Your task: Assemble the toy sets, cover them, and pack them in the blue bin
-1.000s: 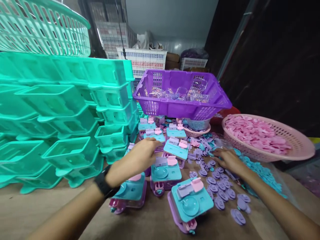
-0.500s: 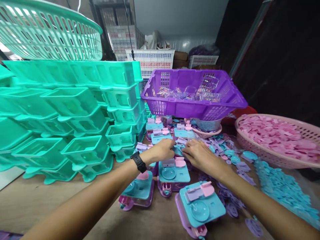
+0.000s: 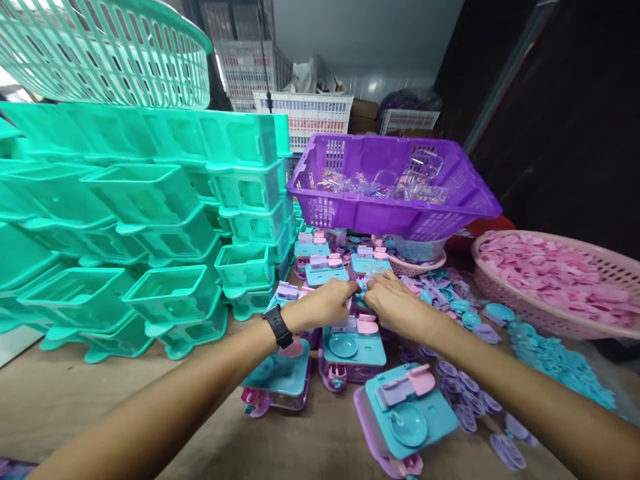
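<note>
My left hand (image 3: 333, 301), with a black watch at the wrist, is closed over a small toy set in the middle of the cluster. Facing it, my right hand (image 3: 395, 300) is closed too, its fingertips almost meeting the left ones. A bit of light blue and some clear plastic (image 3: 371, 274) show at the fingertips; what they pinch is mostly hidden. Just below is a toy case (image 3: 353, 347) with a blue top, round basin and lilac and pink parts. Similar cases stand at the front right (image 3: 411, 415) and under my left forearm (image 3: 283, 368).
Stacked green bins (image 3: 173, 297) fill the left, with a green basket (image 3: 125, 60) on top. Behind the toys stands a purple crate (image 3: 400, 217) of clear packs. At right are a basket (image 3: 530, 293) of pink pieces, blue pieces (image 3: 560, 360) and scattered purple pieces (image 3: 465, 400).
Both hands stay at the same spot, with the fingers shifted slightly and the right hand turned a little. The whole view has moved slightly.
</note>
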`<move>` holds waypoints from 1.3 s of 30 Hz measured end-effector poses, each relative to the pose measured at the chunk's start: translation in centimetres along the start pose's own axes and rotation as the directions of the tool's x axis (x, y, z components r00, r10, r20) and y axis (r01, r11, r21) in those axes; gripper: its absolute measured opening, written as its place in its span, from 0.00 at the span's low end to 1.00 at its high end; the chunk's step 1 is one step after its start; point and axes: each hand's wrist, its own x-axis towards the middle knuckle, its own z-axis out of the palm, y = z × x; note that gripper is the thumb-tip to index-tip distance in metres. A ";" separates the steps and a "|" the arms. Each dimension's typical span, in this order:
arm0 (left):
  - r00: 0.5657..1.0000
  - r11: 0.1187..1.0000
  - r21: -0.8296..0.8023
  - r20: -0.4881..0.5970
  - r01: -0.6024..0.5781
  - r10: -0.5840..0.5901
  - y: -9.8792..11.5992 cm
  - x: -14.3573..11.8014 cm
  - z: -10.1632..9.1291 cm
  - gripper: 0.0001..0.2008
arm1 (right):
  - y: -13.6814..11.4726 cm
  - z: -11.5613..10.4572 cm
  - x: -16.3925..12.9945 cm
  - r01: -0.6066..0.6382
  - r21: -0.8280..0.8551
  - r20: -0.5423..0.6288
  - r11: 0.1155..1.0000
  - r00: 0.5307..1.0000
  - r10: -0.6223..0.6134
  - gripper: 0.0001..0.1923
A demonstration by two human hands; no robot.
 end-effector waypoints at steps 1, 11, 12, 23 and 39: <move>1.000 1.000 0.007 0.004 -0.020 0.020 -0.1 0.0 0.1 0.18 | 0.1 0.1 0.1 0.013 0.013 -0.002 1.000 1.000 -0.012 0.14; 0.980 0.970 0.145 0.063 -0.195 0.188 -0.4 1.8 -0.1 0.18 | 1.7 1.8 -2.4 -0.083 0.159 -0.164 0.984 0.980 0.109 0.10; 0.979 0.966 0.164 0.065 -0.201 0.192 -0.4 2.0 -0.2 0.19 | 2.9 2.1 -3.5 -0.130 0.169 -0.199 0.977 0.966 0.163 0.12; 0.994 0.957 0.286 -0.077 -0.048 0.073 4.7 4.3 -0.6 0.21 | 15.1 9.9 -14.0 -0.549 0.123 -0.188 0.827 0.805 0.562 0.20; 0.996 0.995 -0.056 -0.043 -0.077 0.074 6.7 4.1 2.0 0.22 | 14.2 9.9 -13.2 -0.647 0.174 -0.098 0.742 0.739 0.667 0.09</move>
